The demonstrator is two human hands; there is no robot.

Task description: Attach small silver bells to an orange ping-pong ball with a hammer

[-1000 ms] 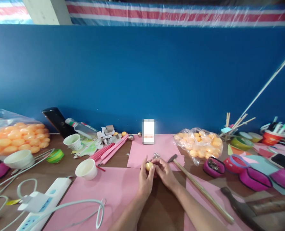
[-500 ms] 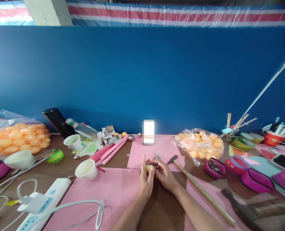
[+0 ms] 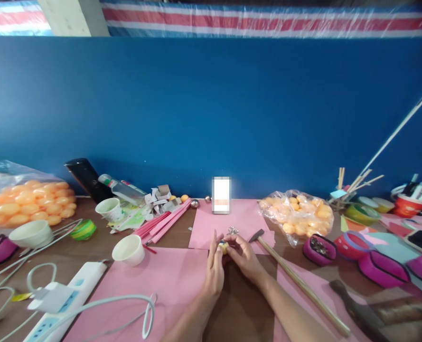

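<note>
- The left hand (image 3: pixel 213 270) and right hand (image 3: pixel 244 256) are meeting over the surface (image 3: pixel 89 249), both grips pinching a small orange ball (image 3: pixel 223 246) between their fingertips.
- A cluster of small silver bells (image 3: pixel 232 231) is lying just beyond the ball on pink paper (image 3: pixel 211 223).
- A hammer (image 3: pixel 296 278) is lying just right of the right hand.
- A bag of orange balls (image 3: pixel 298 213) is sitting farther right; a white cup (image 3: pixel 128 250) is standing to the left.
</note>
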